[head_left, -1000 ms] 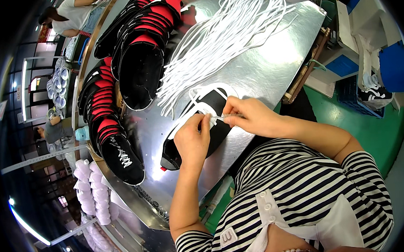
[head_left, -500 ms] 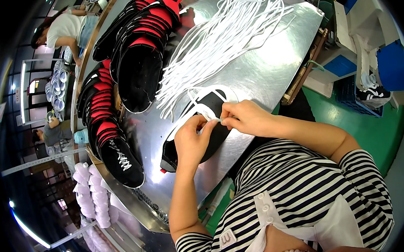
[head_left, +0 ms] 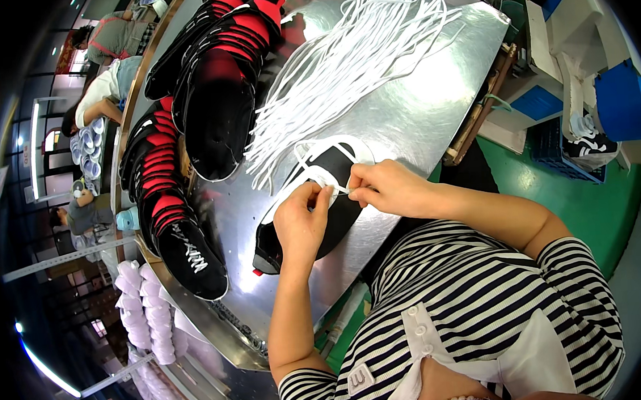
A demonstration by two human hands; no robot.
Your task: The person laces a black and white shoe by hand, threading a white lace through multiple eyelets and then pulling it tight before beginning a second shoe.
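A black shoe upper [head_left: 338, 221] with a red tab at one end lies on the metal table in front of me. A white shoelace [head_left: 321, 175] is partly threaded on it, with loops standing up from its far part. My left hand [head_left: 300, 221] pinches the lace between thumb and forefinger over the middle of the upper. Just to the right, my right hand [head_left: 391, 189] closes thumb and finger on the lace's end, the two fingertips a short gap apart. The lace holes under my fingers are hidden.
Beyond the upper spreads a bundle of white shoelaces [head_left: 350, 72] on the metal table [head_left: 430, 85]. Stacked black uppers with red linings [head_left: 165, 201] stand along the left. To the right are a blue crate [head_left: 550, 155] and white bins. Other people work at far left.
My left hand has shifted slightly left and down, so the gap between my fingertips is a little wider. The upper stays in place. Persons in the background have moved.
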